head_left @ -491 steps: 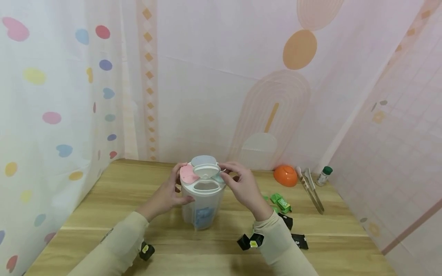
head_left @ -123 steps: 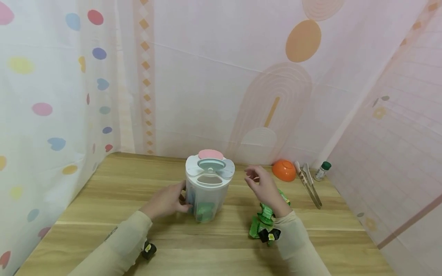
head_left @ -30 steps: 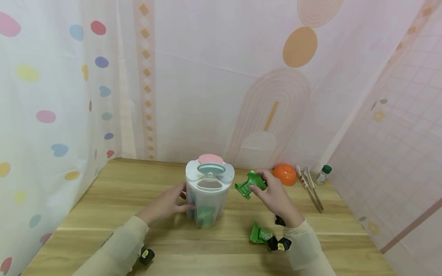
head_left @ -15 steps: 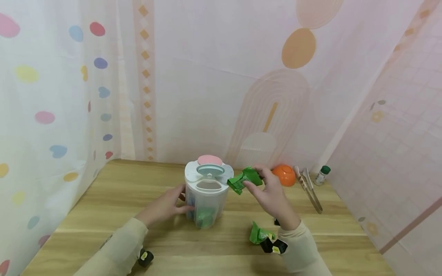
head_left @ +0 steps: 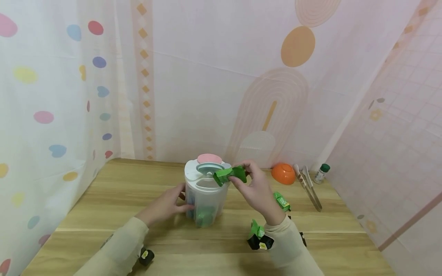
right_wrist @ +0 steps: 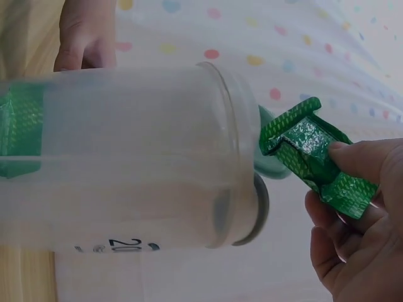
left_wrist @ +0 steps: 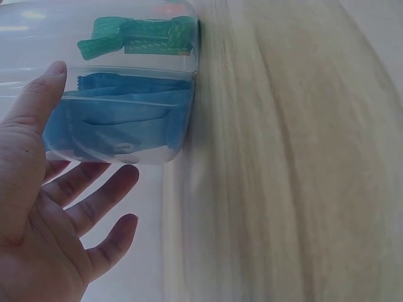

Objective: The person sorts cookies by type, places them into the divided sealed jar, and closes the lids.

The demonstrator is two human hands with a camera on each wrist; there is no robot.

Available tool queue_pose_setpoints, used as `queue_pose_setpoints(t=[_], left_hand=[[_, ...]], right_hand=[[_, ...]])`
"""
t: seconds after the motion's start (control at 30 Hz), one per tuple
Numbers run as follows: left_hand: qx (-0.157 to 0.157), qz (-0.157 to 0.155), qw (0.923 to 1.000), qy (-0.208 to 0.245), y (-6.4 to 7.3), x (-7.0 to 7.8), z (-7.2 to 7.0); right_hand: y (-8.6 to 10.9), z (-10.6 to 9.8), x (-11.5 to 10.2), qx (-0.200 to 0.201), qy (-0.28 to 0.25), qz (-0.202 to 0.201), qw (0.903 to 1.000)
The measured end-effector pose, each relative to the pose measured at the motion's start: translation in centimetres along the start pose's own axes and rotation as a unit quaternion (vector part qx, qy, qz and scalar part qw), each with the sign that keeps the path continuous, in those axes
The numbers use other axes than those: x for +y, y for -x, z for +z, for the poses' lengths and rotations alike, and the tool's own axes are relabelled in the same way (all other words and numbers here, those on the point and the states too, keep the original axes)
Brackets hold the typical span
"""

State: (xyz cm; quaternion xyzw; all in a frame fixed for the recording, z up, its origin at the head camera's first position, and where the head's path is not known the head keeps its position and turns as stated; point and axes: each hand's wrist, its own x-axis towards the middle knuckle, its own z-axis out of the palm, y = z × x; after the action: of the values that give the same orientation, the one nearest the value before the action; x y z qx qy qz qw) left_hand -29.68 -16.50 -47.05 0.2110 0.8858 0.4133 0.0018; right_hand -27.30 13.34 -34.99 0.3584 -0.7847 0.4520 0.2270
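Observation:
A clear storage container (head_left: 215, 201) stands upright on the wooden table, its teal flap (head_left: 209, 168) raised beside an uncovered opening. My left hand (head_left: 165, 207) holds its lower left side, thumb (left_wrist: 39, 94) on the wall and fingers loosely bent round the far side. Between thumb and fingers, my right hand (head_left: 257, 188) pinches a green wrapped snack packet (right_wrist: 308, 148) at the right edge of the opening, its free end toward the hole. Inside, a green packet (left_wrist: 154, 34) and blue packets (left_wrist: 126, 119) lie in separate compartments.
More green packets (head_left: 282, 201) lie right of the container, partly hidden by the right arm. Black packets (head_left: 303, 239) show beside the sleeve. Farther back are an orange bowl (head_left: 284, 173), tongs (head_left: 310, 189) and a green-capped bottle (head_left: 322, 173). Curtains border the table.
Over the last second my right hand has carried the green packet leftward to the container's opening. Earlier, the lid's pink flap came to the back and the teal one forward. My left hand stays put.

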Motion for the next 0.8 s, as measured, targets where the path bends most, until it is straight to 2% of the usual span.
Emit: queue_pose_setpoints(t=[0.2,0.43,0.8], left_hand=[[-0.001,0.004,1.0,-0.006,-0.1,-0.1,0.0],[-0.004,0.005,1.0,-0.001,-0.1,-0.2,0.0],[-0.005,0.006,1.0,0.002,0.0,-0.1,0.0]], right_hand=[[-0.4,0.7,-0.1,-0.023,0.026,0.008,0.9994],[-0.7,1.1,-0.4,-0.066,0.066,-0.008,0.9957],[-0.5,1.3,-0.3,-0.08,0.068,-0.003,0.9945]])
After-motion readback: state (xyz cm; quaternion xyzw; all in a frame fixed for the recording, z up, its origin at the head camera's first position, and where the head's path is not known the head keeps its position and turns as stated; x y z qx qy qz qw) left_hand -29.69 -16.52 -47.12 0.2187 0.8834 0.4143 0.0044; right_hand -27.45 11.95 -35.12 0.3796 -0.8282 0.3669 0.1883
